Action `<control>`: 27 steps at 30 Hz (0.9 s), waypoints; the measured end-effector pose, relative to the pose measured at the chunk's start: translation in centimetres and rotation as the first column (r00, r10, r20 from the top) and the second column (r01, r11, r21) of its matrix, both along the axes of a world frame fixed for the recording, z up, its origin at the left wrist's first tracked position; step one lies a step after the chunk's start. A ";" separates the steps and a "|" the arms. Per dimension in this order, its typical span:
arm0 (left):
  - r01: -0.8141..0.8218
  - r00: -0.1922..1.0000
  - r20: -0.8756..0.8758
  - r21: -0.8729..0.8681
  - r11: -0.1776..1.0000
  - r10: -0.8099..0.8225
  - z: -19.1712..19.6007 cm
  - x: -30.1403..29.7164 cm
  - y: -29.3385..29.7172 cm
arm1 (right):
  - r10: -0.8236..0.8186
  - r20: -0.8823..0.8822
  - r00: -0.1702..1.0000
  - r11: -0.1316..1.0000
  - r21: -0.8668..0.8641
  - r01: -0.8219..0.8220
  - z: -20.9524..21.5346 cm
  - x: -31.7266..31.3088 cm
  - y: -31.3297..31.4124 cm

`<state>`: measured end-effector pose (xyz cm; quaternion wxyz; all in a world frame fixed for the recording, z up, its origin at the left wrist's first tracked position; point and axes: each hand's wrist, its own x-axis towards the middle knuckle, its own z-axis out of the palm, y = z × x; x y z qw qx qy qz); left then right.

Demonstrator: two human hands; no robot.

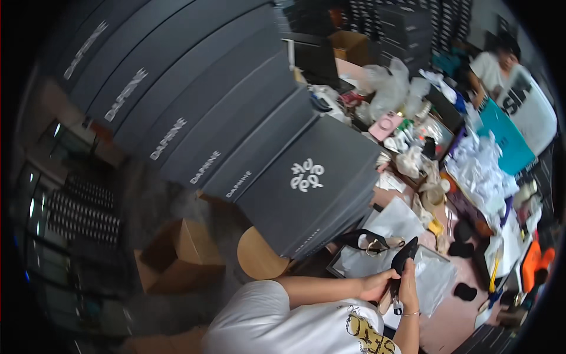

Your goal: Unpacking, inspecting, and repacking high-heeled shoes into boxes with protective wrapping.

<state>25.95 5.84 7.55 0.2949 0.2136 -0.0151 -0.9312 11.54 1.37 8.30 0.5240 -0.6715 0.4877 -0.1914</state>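
Both of my hands are closed round a black pointed-toe shoe [404,255], its toe pointing up and away from me. My left hand [377,285] grips it from the left side. My right hand [407,287], with a thin bracelet at the wrist, wraps it from the right. A pale insole and a strap show between the hands, though the fingers cover much of the heel part. Just beyond lies a second black shoe [356,239] with a gold-coloured buckle. White tissue paper [435,277] spreads in and around an open shoe box [335,270] under the hands.
Dark grey shoe boxes [336,147] are stacked high on the left, beside a round wooden stool top [259,253] and an open cardboard box [197,253]. Small clutter and crumpled white paper [480,162] cover the pink table [442,330]. Another person [489,71] is at the far right.
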 end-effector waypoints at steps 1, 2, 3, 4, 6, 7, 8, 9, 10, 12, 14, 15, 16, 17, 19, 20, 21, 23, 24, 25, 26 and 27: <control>-0.051 0.999 0.007 0.035 0.998 0.050 0.1 -0.3 0.2 | -0.014 0.030 0.999 0.992 0.123 0.010 -0.3 0.6 -0.9; -0.070 0.998 -0.005 0.058 0.996 0.070 0.4 0.1 0.2 | -0.037 0.056 0.998 0.969 0.247 0.022 -0.9 1.2 -1.8; -0.130 0.991 0.046 0.086 0.988 0.126 1.8 0.4 0.3 | -0.108 0.152 0.982 0.952 0.299 0.058 -3.6 1.5 -2.4; -0.187 0.979 0.096 0.106 0.977 0.177 3.1 1.2 0.3 | -0.036 0.117 0.992 0.983 0.182 0.014 -2.0 2.5 -2.8; -0.227 0.971 0.102 0.103 0.968 0.217 3.0 2.3 0.1 | -0.005 0.117 0.993 0.999 0.050 -0.001 -0.2 4.1 -2.5; -0.261 0.944 0.221 0.057 0.964 0.243 2.5 2.7 -0.2 | -0.056 0.041 0.998 0.991 0.121 0.051 0.5 4.0 -2.7; -0.288 0.903 0.336 0.009 0.958 0.268 2.1 3.1 -0.7 | 0.005 0.061 0.998 0.991 0.132 -0.013 1.6 3.6 -2.5; -0.305 0.850 0.440 -0.041 0.952 0.291 2.0 3.5 -1.3 | 0.061 0.076 0.995 0.987 0.142 -0.071 3.1 3.5 -2.0; -0.318 0.861 0.383 -0.108 0.942 0.335 1.6 4.8 -2.5 | 0.091 0.044 0.995 0.989 0.111 -0.096 3.7 3.7 -0.9; -0.300 0.813 0.382 -0.372 0.878 0.439 -0.7 5.4 -3.7 | 0.327 -0.114 0.938 0.881 -0.324 -0.346 2.6 3.9 1.7; -0.177 0.724 0.525 -0.485 0.857 0.447 -1.2 5.0 -4.2 | 0.331 -0.117 0.936 0.904 -0.244 -0.351 4.1 4.7 2.9; -0.169 0.691 0.577 -0.456 0.874 0.435 -1.1 4.8 -4.3 | 0.296 -0.110 0.949 0.919 -0.237 -0.314 2.7 4.3 3.2; -0.164 0.654 0.631 -0.420 0.892 0.417 -1.3 4.3 -4.0 | 0.353 -0.184 0.917 0.887 -0.246 -0.391 1.6 3.9 3.3; -0.156 0.616 0.683 -0.384 0.910 0.393 -1.8 3.9 -3.7 | 0.402 -0.256 0.879 0.852 -0.247 -0.462 0.3 3.7 3.6; -0.162 0.589 0.605 -0.562 0.811 0.537 -4.1 3.9 -3.7 | 0.349 -0.236 0.907 0.913 -0.132 -0.385 1.1 5.7 3.7; -0.218 0.449 0.690 -0.532 0.818 0.568 -5.9 3.6 -4.3 | 0.315 -0.217 0.924 0.943 -0.036 -0.330 2.5 7.0 3.2; -0.046 0.315 0.772 -0.569 0.821 0.553 -3.6 3.9 -4.5 | 0.249 -0.227 0.941 0.961 -0.059 -0.269 2.5 6.8 2.8; -0.123 0.485 0.735 -0.479 0.869 0.474 1.1 4.1 -3.8 | 0.118 -0.266 0.957 0.983 -0.102 -0.150 3.9 6.8 3.4; -0.209 0.529 0.677 -0.480 0.852 0.511 -1.7 3.6 -3.3 | 0.120 -0.241 0.963 0.978 -0.138 -0.156 3.3 6.0 4.6; -0.246 0.686 0.573 -0.396 0.884 0.448 -0.9 3.4 -2.8 | 0.136 -0.117 0.984 0.982 -0.117 -0.149 4.8 5.0 5.1; -0.224 0.721 0.556 -0.378 0.898 0.414 -0.3 3.0 -2.9 | 0.135 -0.060 0.989 0.970 -0.193 -0.144 5.5 4.0 5.5; -0.167 0.720 0.570 -0.411 0.896 0.396 0.9 2.5 -3.3 | 0.141 -0.004 0.990 0.954 -0.267 -0.137 6.0 2.8 6.3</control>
